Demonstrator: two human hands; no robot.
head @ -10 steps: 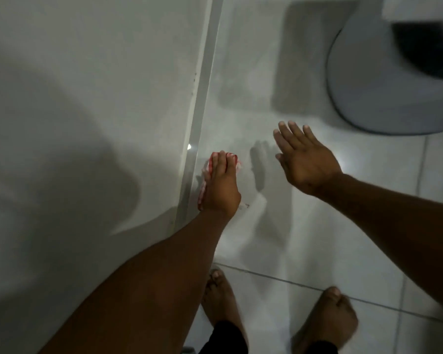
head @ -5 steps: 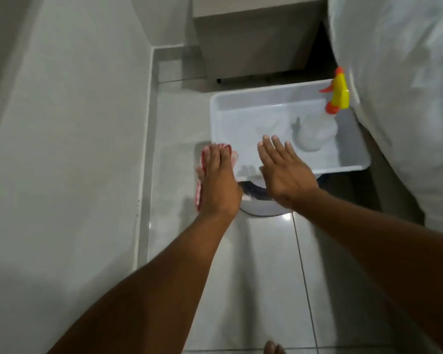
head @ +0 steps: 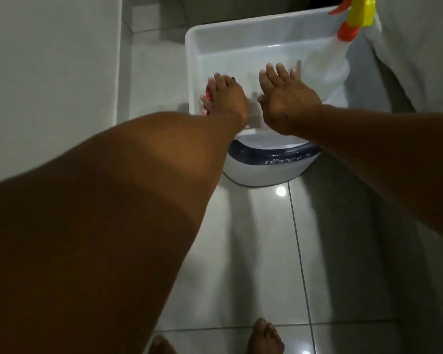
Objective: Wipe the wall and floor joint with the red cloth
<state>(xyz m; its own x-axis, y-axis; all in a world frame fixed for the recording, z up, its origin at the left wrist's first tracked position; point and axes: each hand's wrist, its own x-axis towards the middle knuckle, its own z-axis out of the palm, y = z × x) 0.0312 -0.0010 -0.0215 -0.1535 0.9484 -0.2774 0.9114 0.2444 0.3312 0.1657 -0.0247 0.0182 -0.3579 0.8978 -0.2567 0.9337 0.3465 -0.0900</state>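
My left hand grips the red cloth, of which only a small red patch shows under the fingers. The hand hovers over the front left corner of a white plastic tray. My right hand is spread flat with fingers apart, holding nothing, over the tray's front part. The wall and floor joint runs along the pale skirting at the left, well apart from both hands.
A spray bottle with orange collar and yellow trigger lies in the tray's right side. The tray rests on a white bin with a dark band. Pale fabric hangs at the right. My bare feet stand on the glossy tiles.
The view swung from the skirting up to the tray. My left hand with the cloth moved away from the joint and now hangs over the tray's corner; the right hand moved along, still spread.
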